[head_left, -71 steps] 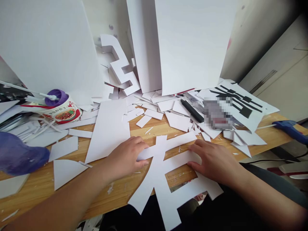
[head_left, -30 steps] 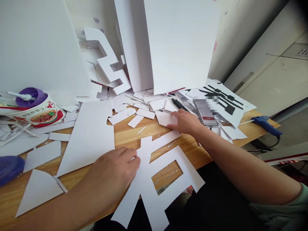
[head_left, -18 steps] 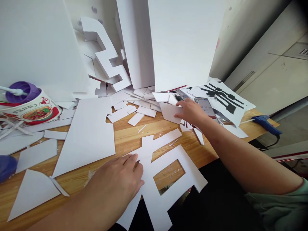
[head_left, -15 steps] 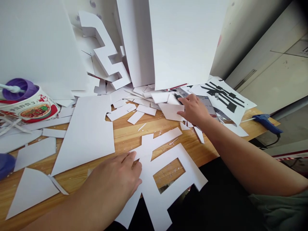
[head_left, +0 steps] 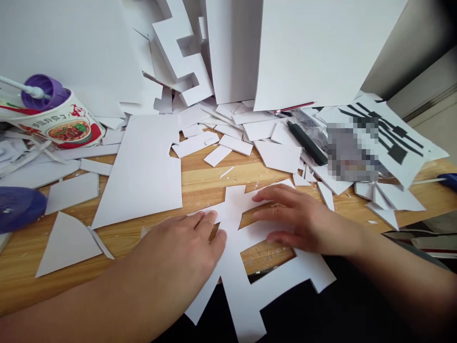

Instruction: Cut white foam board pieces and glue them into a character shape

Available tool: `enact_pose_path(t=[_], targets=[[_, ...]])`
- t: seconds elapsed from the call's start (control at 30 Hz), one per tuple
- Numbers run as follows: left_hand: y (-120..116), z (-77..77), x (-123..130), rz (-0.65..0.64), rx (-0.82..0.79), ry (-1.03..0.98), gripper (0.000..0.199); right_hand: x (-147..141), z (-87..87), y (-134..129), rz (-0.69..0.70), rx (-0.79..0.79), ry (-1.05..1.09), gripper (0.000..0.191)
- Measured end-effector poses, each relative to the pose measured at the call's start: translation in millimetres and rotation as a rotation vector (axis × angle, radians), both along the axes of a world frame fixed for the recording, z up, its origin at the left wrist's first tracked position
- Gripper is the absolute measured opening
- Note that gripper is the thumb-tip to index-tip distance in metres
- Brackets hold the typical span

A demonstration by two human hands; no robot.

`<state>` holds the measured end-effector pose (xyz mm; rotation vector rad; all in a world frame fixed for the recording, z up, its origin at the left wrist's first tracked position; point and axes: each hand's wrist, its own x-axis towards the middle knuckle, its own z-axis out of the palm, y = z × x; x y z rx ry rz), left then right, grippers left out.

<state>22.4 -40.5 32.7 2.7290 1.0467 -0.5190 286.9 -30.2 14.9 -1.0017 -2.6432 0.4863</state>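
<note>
The white cutout (head_left: 233,259), long axis toward the person, overhangs the counter (head_left: 203,178), with the left hand (head_left: 187,247) on its left side, grip loosely parted, and the right hand (head_left: 303,221) over its right, grip spread.

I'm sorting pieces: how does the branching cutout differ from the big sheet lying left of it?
The cutout branches around an open window; the sheet is one broad panel with a notched edge. The cutout overhangs the table; the sheet does not. The left hand is on the cutout, while no hand touches the sheet. Both are white.
</note>
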Motion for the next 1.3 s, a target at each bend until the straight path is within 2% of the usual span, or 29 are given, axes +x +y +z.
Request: enact_pose_path(t=[0.13,0.27,0.47,0.67,0.8,0.93,1.07,1.13,1.2,1.23,1.3], targets=[[1.5,0.4,0.7,0.024,-0.028,-0.016,0.048,-13.6,-3.9,-8.9,0.060,0.060,-0.062,0.025],[2.3,-1.8,0.3,0.057,-0.042,-0.068,0.048,-16.1,-9.5,-9.3,0.079,0.134,-0.078,0.026],[-2.7,0.0,3.2,-0.053,-0.027,0.042,0.058,-16.8,-10.4,-9.4,0.086,0.156,-0.054,0.024],[-8.7,6.5,4.6,-0.140,0.072,0.102,0.050,-17.9,-11.4,-9.7,0.100,0.220,-0.013,0.022],[-10.2,6.9,3.6,-0.172,0.074,0.096,0.054,-17.4,-12.2,-8.6,0.092,0.219,-0.019,0.021],[-9.8,5.2,3.1,-0.130,0.043,0.104,0.055,-21.5,-12.7,-9.3,0.099,0.205,-0.017,0.021],[-7.6,0.1,2.9,-0.153,0.040,0.164,0.056,-18.4,-5.4,-6.9,0.101,0.132,0.015,0.023],[-6.7,-2.7,2.3,-0.172,0.061,0.182,0.056,-3.1,2.3,-1.5,0.025,0.110,0.083,0.023],[-6.2,-4.6,1.3,-0.162,0.079,0.197,0.057,23.1,9.3,6.9,-0.168,0.140,0.135,0.022],[-6.1,-5.1,0.7,-0.150,0.084,0.199,0.057,38.6,11.5,11.8,-0.284,0.184,0.110,0.021],[-5.9,-5.9,-0.5,-0.137,0.090,0.186,0.057,68.3,12.1,21.5,-0.510,0.194,-0.102,0.022]])
